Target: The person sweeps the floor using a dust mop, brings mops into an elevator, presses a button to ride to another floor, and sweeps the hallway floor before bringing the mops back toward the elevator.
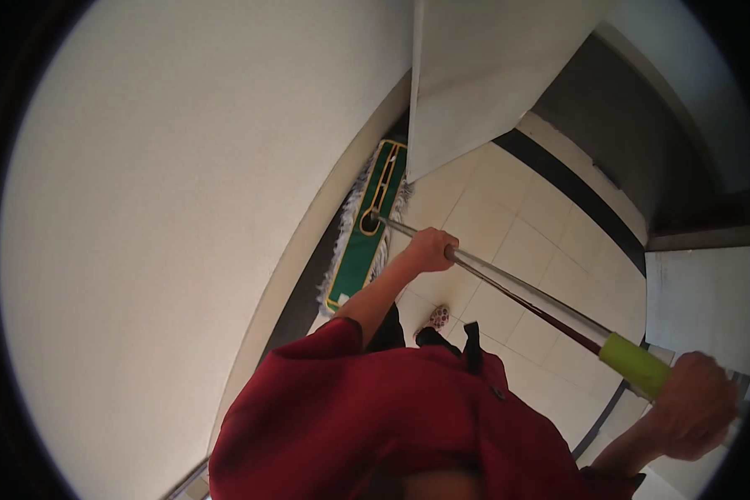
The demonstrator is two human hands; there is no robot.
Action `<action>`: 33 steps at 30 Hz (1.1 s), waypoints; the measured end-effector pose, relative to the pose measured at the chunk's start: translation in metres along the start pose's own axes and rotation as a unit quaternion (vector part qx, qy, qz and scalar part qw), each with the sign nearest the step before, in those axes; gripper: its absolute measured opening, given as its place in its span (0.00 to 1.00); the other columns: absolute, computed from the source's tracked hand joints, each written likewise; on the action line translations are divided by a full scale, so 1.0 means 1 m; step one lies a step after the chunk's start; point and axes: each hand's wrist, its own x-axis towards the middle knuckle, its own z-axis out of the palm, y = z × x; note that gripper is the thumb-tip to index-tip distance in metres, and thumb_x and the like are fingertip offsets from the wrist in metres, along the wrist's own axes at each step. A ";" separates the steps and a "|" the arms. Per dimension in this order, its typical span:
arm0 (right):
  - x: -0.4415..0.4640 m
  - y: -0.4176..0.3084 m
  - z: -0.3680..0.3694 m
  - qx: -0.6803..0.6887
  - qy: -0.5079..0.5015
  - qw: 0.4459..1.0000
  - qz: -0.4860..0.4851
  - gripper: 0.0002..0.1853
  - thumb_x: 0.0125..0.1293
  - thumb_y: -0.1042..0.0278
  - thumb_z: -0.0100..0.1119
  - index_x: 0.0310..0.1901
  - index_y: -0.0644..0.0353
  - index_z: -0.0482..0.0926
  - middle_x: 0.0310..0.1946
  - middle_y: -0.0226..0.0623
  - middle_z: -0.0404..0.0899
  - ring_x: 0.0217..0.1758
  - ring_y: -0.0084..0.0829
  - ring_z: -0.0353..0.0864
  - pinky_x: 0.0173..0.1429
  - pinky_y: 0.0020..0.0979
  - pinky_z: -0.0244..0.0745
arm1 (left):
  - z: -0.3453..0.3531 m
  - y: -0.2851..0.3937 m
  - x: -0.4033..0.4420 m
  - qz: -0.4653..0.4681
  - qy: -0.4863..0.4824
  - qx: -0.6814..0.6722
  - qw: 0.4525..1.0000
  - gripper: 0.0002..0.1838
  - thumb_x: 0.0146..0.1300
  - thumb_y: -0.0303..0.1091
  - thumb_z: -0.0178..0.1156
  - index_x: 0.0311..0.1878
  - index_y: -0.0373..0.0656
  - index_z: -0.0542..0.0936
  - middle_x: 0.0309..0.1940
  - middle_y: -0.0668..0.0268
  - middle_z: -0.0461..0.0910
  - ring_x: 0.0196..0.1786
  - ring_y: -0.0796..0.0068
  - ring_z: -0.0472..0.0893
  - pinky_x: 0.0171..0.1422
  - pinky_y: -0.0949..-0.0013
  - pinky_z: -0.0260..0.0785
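Note:
A dust mop with a long metal pole runs slantwise across the view. Its flat green mop head (357, 260), edged in yellow with a grey-white fringe, lies on the floor along the wall at the left. My left hand (432, 250) is wrapped round the pole a short way above the head. At the right, my right hand (693, 407) is closed round the upper end, by the lime-green grip (635, 365). The far tip of the handle is hidden behind that hand.
A pale wall (167, 192) with a dark skirting strip fills the left side. A white panel (483, 83) stands upright just beyond the mop head. Cream floor tiles (508, 225) with a dark border stretch ahead, and one patterned shoe (437, 317) shows below.

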 end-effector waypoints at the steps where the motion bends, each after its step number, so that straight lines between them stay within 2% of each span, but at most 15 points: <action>1: -0.020 0.000 0.021 -0.036 -0.033 0.999 0.001 0.10 0.60 0.66 0.40 0.26 0.61 0.67 0.23 0.33 0.69 0.27 0.26 0.69 0.41 0.27 0.65 | -0.004 0.000 -0.013 0.016 0.027 -0.013 0.999 0.03 0.35 0.30 0.55 0.18 0.44 0.72 0.16 0.58 0.72 0.24 0.54 0.73 0.26 0.58 0.64; 5: -0.145 -0.100 0.081 -0.148 -0.098 0.984 -0.012 0.22 0.58 0.68 0.44 0.06 0.53 0.57 0.02 0.28 0.62 0.04 0.22 0.63 0.14 0.27 0.68 | -0.028 0.094 -0.116 -0.010 0.044 0.011 0.999 0.03 0.36 0.25 0.52 0.20 0.43 0.71 0.21 0.60 0.72 0.29 0.57 0.72 0.30 0.60 0.64; 6: -0.062 -0.005 0.053 -0.148 -0.153 0.977 0.001 0.22 0.58 0.68 0.46 0.07 0.54 0.58 0.02 0.28 0.61 0.05 0.22 0.63 0.15 0.26 0.68 | 0.000 0.009 -0.040 -0.042 0.055 -0.006 0.998 0.03 0.36 0.25 0.52 0.20 0.43 0.71 0.21 0.60 0.72 0.29 0.57 0.72 0.30 0.60 0.64; 8: -0.118 -0.065 0.097 -0.185 -0.121 0.975 -0.021 0.23 0.58 0.66 0.47 0.06 0.53 0.56 0.02 0.28 0.61 0.04 0.22 0.62 0.14 0.26 0.67 | -0.033 0.062 -0.095 -0.011 0.094 0.002 0.996 0.04 0.36 0.24 0.52 0.19 0.43 0.70 0.19 0.62 0.71 0.30 0.59 0.71 0.31 0.61 0.64; 10: -0.089 0.141 -0.007 -0.143 -0.211 0.964 -0.071 0.20 0.59 0.64 0.46 0.09 0.54 0.60 0.03 0.29 0.62 0.05 0.22 0.62 0.15 0.27 0.68 | 0.077 -0.111 -0.021 -0.016 0.115 0.002 0.993 0.03 0.37 0.25 0.52 0.19 0.43 0.70 0.19 0.62 0.70 0.30 0.60 0.71 0.32 0.61 0.64; 14: -0.090 0.008 -0.004 -0.219 -0.007 0.975 -0.021 0.17 0.63 0.61 0.34 0.18 0.54 0.64 0.05 0.30 0.62 0.13 0.23 0.68 0.22 0.23 0.69 | 0.037 0.008 -0.079 -0.085 0.151 -0.036 0.984 0.02 0.40 0.29 0.52 0.20 0.43 0.72 0.21 0.62 0.73 0.30 0.59 0.72 0.33 0.60 0.65; 16: -0.107 -0.012 -0.059 -0.108 0.180 0.977 -0.031 0.15 0.62 0.58 0.34 0.41 0.60 0.67 0.33 0.38 0.71 0.38 0.28 0.73 0.55 0.33 0.62 | 0.047 0.019 -0.110 -0.134 0.168 -0.032 0.976 0.03 0.41 0.31 0.53 0.22 0.44 0.75 0.23 0.60 0.74 0.31 0.58 0.73 0.34 0.60 0.66; 18: 0.022 -0.006 0.051 -0.017 0.184 0.982 0.024 0.21 0.66 0.55 0.28 0.14 0.49 0.54 0.02 0.28 0.52 0.04 0.23 0.51 0.14 0.29 0.56 | 0.005 0.038 -0.041 -0.142 0.152 -0.022 0.978 0.04 0.42 0.32 0.53 0.23 0.45 0.76 0.24 0.58 0.75 0.32 0.57 0.74 0.34 0.60 0.67; 20: 0.011 0.009 0.030 0.047 0.186 0.981 0.012 0.22 0.65 0.51 0.29 0.14 0.49 0.54 0.03 0.30 0.55 0.05 0.25 0.54 0.17 0.31 0.58 | 0.023 0.038 -0.078 -0.192 0.121 -0.025 0.974 0.05 0.41 0.32 0.54 0.23 0.44 0.76 0.23 0.57 0.75 0.30 0.56 0.74 0.34 0.59 0.67; 22: 0.033 0.006 -0.072 -0.019 -0.259 0.960 0.105 0.17 0.63 0.59 0.33 0.47 0.61 0.64 0.36 0.37 0.69 0.39 0.29 0.72 0.58 0.33 0.61 | 0.030 0.033 -0.104 -0.216 0.082 -0.016 0.973 0.07 0.41 0.35 0.55 0.24 0.43 0.76 0.23 0.55 0.75 0.30 0.54 0.75 0.34 0.58 0.67; 24: 0.029 0.059 -0.007 -0.240 0.250 0.938 0.003 0.21 0.64 0.59 0.31 0.14 0.52 0.62 0.03 0.28 0.58 0.13 0.24 0.65 0.22 0.22 0.65 | 0.040 0.027 -0.139 -0.248 0.063 0.001 0.967 0.09 0.41 0.37 0.55 0.25 0.43 0.75 0.23 0.55 0.75 0.31 0.53 0.75 0.35 0.58 0.67; 26: 0.032 0.096 -0.032 0.038 -0.235 0.962 0.134 0.15 0.64 0.58 0.35 0.23 0.53 0.66 0.09 0.26 0.60 0.13 0.20 0.61 0.21 0.22 0.62 | 0.046 0.019 -0.182 -0.293 0.026 0.007 0.956 0.11 0.41 0.38 0.55 0.27 0.43 0.76 0.24 0.54 0.76 0.32 0.53 0.75 0.35 0.57 0.68; 28: 0.012 0.146 -0.015 0.061 -0.128 0.971 0.191 0.21 0.64 0.57 0.35 0.13 0.51 0.57 0.03 0.23 0.48 0.07 0.19 0.48 0.15 0.23 0.48 | 0.072 -0.018 -0.229 -0.301 0.026 0.010 0.953 0.14 0.40 0.41 0.57 0.31 0.43 0.76 0.24 0.53 0.76 0.32 0.53 0.75 0.36 0.58 0.68; 31: -0.038 0.210 0.006 0.058 -0.018 0.957 0.284 0.25 0.63 0.57 0.35 0.08 0.53 0.57 0.04 0.28 0.55 0.07 0.25 0.54 0.16 0.28 0.54 | 0.104 -0.095 -0.319 -0.294 -0.141 0.094 0.941 0.13 0.41 0.42 0.55 0.23 0.41 0.74 0.24 0.51 0.75 0.30 0.52 0.75 0.35 0.57 0.68; 33: -0.075 0.225 0.020 0.040 -0.018 0.936 0.349 0.22 0.62 0.63 0.38 0.10 0.58 0.62 0.05 0.34 0.61 0.08 0.25 0.61 0.18 0.28 0.61 | 0.101 -0.113 -0.371 -0.144 -0.222 0.218 0.939 0.11 0.38 0.41 0.55 0.23 0.43 0.76 0.22 0.58 0.74 0.31 0.58 0.75 0.33 0.60 0.69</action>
